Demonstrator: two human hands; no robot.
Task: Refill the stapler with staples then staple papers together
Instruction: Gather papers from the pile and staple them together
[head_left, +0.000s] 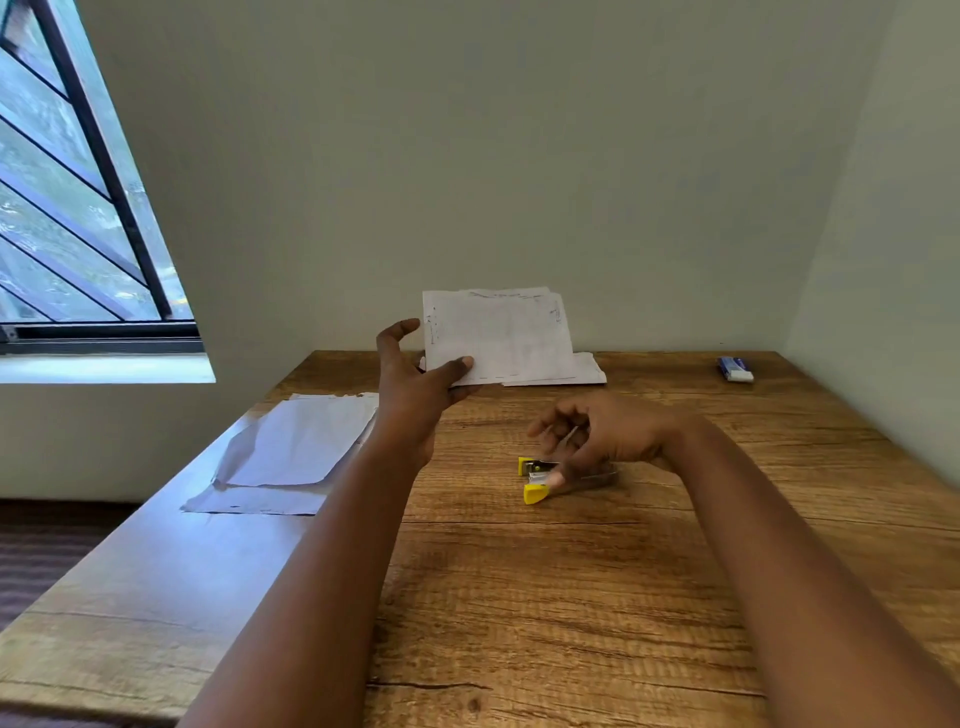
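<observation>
The left hand (415, 384) pinches a small sheaf of papers (498, 338) at its lower corner, lifted off the wooden table (571, 597). Just below the right hand (597, 436), whose fingers are loosely curled, lies the yellow stapler (540, 480), thumb touching it. This looks like the stapling step: next, grasp the stapler and bring it to the held papers' edge.

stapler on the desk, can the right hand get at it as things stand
Probably yes: the right hand hangs just above the stapler, thumb already at its yellow end, nothing between them.
</observation>
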